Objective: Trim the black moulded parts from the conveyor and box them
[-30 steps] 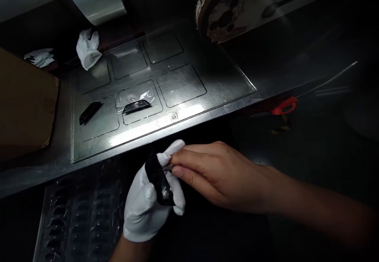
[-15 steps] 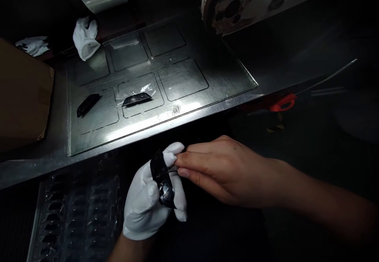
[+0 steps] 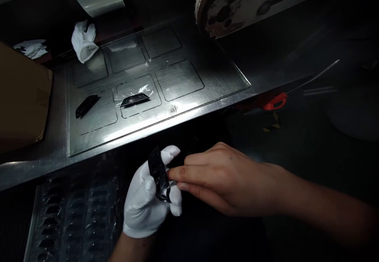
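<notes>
My left hand (image 3: pixel 140 208), in a white glove, grips a glossy black plastic part (image 3: pixel 158 171) between thumb and fingers, tilted with its long side running up and down. My right hand (image 3: pixel 220 179) is bare, thumb and forefinger pinched together at the part's right edge. A small, thin, shiny sliver shows at those fingertips; its kind I cannot make out. On the metal bench lie two similar parts: a black part (image 3: pixel 86 106) at the left, and a black part on clear film (image 3: pixel 135 100) to its right.
A cardboard box (image 3: pixel 23 100) stands at the left of the metal bench (image 3: pixel 177 116). White gloves (image 3: pixel 84 43) lie behind. A belt-wheel machine (image 3: pixel 225 11) overhangs the back right. Red-handled scissors or a similar tool (image 3: pixel 275 102) sit at the right edge. A clear tray of black parts (image 3: pixel 71 214) lies lower left.
My right fingertips have moved down along the black part's right edge. My left hand has turned the part slightly, and its gloved fingers have shifted. The whole view has shifted a little.
</notes>
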